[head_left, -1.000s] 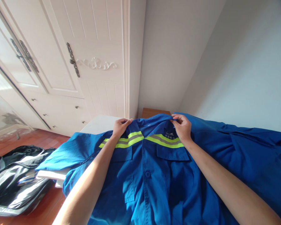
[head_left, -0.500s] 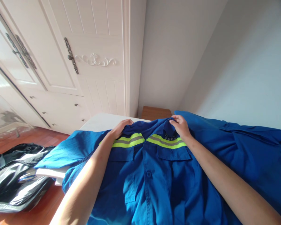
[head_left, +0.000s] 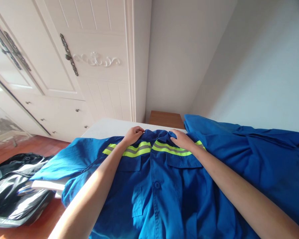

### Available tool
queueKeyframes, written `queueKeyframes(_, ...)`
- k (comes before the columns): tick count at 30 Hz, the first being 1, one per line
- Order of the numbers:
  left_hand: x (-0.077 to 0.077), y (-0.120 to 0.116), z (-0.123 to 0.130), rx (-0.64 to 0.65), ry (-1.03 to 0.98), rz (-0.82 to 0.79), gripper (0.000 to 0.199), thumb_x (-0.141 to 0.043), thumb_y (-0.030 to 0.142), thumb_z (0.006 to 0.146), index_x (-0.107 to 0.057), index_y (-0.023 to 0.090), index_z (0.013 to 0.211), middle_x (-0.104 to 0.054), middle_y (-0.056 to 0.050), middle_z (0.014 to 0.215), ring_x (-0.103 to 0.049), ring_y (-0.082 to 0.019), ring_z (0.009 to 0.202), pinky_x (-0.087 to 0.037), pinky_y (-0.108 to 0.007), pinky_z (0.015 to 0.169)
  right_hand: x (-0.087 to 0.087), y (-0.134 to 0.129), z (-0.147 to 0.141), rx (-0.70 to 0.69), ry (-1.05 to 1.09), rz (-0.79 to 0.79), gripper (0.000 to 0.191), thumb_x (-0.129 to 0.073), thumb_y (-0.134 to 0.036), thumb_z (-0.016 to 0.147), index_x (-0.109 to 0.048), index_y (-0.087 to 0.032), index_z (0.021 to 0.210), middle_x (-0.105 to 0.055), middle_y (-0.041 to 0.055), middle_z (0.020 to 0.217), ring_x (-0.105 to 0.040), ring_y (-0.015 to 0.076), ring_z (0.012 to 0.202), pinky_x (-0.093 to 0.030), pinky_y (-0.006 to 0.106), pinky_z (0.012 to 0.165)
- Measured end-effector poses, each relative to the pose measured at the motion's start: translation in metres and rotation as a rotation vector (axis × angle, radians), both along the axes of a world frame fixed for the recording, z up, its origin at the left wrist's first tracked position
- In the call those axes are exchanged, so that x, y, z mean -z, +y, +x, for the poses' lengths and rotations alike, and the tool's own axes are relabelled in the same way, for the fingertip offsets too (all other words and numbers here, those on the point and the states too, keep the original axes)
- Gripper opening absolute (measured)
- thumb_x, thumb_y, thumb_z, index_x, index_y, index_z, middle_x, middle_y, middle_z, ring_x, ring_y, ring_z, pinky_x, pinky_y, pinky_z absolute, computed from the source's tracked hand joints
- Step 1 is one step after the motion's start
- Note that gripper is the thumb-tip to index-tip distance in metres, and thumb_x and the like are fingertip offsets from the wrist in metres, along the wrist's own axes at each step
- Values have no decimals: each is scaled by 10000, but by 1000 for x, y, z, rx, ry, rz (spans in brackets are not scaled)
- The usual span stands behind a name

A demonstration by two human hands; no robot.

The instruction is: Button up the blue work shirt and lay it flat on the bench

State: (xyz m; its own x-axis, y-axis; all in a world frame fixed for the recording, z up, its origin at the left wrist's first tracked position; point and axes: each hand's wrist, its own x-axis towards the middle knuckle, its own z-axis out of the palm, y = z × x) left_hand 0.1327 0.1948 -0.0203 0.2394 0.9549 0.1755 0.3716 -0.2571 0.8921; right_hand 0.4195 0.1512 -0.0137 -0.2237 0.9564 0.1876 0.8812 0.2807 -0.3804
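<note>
Right grip (head_left: 181,139) on creased blue jacket (head_left: 161,199)

one head-worn view, facing forward and down, hands (head_left: 134,135) (head_left: 181,139) (fairly near) mid-frame

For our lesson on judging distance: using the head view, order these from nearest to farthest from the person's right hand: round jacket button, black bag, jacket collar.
1. Jacket collar: in the right hand.
2. Round jacket button: lower, towards the middle of the picture.
3. Black bag: at the picture's far left.
</note>
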Motion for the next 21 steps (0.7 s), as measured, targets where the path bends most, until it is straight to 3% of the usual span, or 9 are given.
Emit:
queueKeyframes(10, 2, -2, 3, -19, 57, 48, 203, -548, 258, 714, -708, 188, 818, -739, -45, 817, -666, -220, 796, -508, -315, 758, 4, 2, 1, 1, -13, 34, 369, -570, -169, 872, -612, -197, 1238, -658, 121, 1269, -604, 266, 1185, -454, 408, 1036)
queueKeyframes(13, -3, -7, 4, 10, 50, 68, 208, -583, 343, 763, -714, 184, 795, -731, -45, 822, -651, -222, 808, -492, -307, 756, 5, 2, 2, 1, 3, 39, 357, -569, -174, 863, -627, -208, 1214, -670, 108, 1248, -613, 269, 1165, -463, 408, 1020)
queueKeyframes(17, -16, -18, 2, 101, 43, 69, 363, -607, 522, 801, -728, 181, 770, -710, -23, 789, -616, -197, 760, -455, -279, 692, 7, 3, 2, 11, 56, 60, 330, -600, -184, 833, -656, -229, 1155, -697, 83, 1195, -636, 263, 1111, -482, 389, 980)
queueKeyframes(21, -20, -22, 1, 178, 43, 29, 391, -653, 554, 764, -745, 175, 747, -697, -18, 742, -597, -186, 711, -423, -272, 635, 8, 4, -1, 128, 155, 118, 292, -631, -172, 767, -688, -230, 1047, -736, 87, 1053, -662, 286, 1010, -492, 404, 926)
